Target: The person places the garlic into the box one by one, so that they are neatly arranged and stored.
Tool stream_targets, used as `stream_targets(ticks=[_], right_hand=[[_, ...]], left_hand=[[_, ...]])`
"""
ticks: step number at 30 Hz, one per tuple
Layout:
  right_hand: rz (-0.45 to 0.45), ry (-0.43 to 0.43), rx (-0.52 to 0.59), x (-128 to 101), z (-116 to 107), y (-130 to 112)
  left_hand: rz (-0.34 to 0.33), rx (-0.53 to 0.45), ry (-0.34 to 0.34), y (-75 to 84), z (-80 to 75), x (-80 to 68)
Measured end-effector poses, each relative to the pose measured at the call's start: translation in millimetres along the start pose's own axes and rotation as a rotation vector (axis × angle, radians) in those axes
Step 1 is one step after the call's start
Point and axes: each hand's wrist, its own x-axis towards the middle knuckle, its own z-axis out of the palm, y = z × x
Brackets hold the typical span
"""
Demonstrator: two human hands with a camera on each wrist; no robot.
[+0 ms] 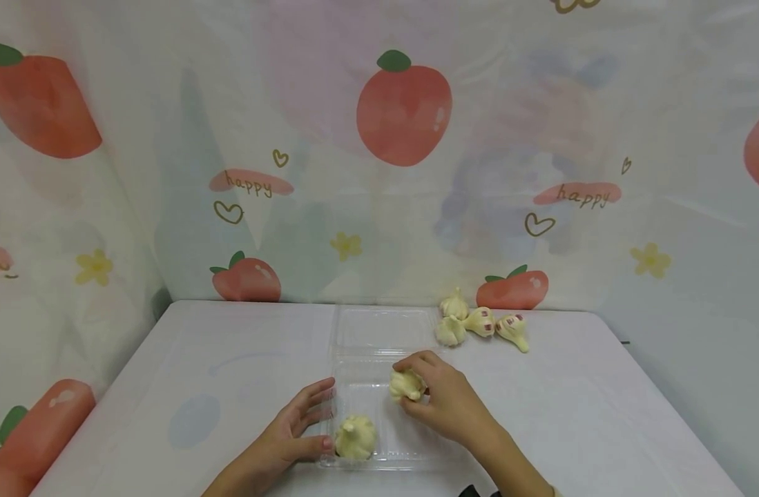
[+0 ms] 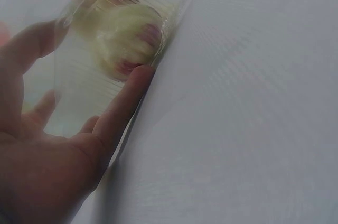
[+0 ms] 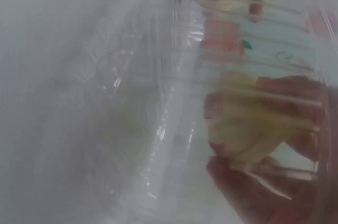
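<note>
- My right hand (image 1: 444, 400) grips a garlic bulb (image 1: 407, 384) over the clear tray (image 1: 410, 455).
- My left hand (image 1: 295, 428), fingers relaxed, touches the tray's left edge.
- Second bulb (image 1: 356, 437) sits at the tray's near left.

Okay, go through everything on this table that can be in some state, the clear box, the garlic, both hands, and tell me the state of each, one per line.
Clear plastic clamshell box: open, lid laid flat behind the base.
Garlic bulb in the box: resting in the base, near-left corner.
Garlic bulb in hand: held over the base.
Four garlic bulbs: loose on the table, outside the box.
Left hand: fingers straight, touching the base's left edge.
Right hand: grips a bulb.
</note>
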Motion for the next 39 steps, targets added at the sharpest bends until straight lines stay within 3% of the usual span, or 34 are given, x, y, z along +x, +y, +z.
stream_targets(ticks=[21, 39], right_hand=[[-0.055, -0.061, -0.058, -3.1, 17.2, -5.5], [-0.106, -0.095, -0.034, -2.0, 25.9, -5.9]], left_hand=[[-0.012, 0.001, 0.002, -0.4, 0.2, -0.5], [0.004, 0.023, 0.003, 3.5, 1.1, -1.2]])
